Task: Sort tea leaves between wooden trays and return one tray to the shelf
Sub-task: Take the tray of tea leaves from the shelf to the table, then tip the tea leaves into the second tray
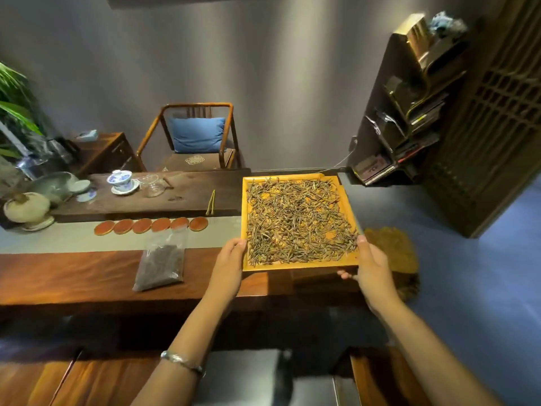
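Wooden tray (345, 260), yellow, covered in a spread of tea leaves (298, 221), held level above the right end of the tabletop (73, 273). I see my left hand (228, 265) gripping its near-left edge, my right hand (370, 268) curled round the near-right corner, fingers under. Bag of dark tea (161, 265) lies left. Shelf (409, 112) stands beyond, right.
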The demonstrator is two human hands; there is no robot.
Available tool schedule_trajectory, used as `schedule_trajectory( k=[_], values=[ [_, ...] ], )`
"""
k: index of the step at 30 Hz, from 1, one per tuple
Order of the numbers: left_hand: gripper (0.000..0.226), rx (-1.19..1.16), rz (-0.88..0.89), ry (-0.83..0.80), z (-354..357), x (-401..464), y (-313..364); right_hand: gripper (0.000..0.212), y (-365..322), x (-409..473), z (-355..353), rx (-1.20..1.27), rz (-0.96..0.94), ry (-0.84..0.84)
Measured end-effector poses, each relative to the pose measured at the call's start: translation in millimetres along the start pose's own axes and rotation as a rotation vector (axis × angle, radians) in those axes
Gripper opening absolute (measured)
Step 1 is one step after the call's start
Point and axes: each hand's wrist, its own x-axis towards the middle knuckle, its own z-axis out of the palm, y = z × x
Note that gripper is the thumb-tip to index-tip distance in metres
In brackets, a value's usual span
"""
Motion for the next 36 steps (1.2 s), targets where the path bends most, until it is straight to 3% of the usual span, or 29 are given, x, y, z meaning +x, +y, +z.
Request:
schedule_trajectory(
  k=[9,14,21,26,33,36],
  values=[
    [0.043,-0.292,-0.305,-0.061,38,74,-33,0.035,35,72,7,-0.057,0.070,-0.055],
    [0.030,-0.215,-0.265,-0.046,63,116,-47,0.039,55,111,10,-0.058,0.092,-0.081],
    [0.038,-0.104,-0.214,-0.003,85,147,-63,0.043,76,154,8,-0.107,0.139,-0.119],
    [0.034,-0.135,-0.253,0.000,89,154,-73,0.033,85,165,6,-0.127,0.236,-0.068],
    [0.027,-0.091,-0.286,-0.022,89,160,-83,0.018,74,152,2,-0.427,-0.049,-0.071],
    [0.028,-0.048,-0.276,-0.040,88,165,-85,0.033,67,165,7,-0.633,-0.192,-0.042]
  ],
)
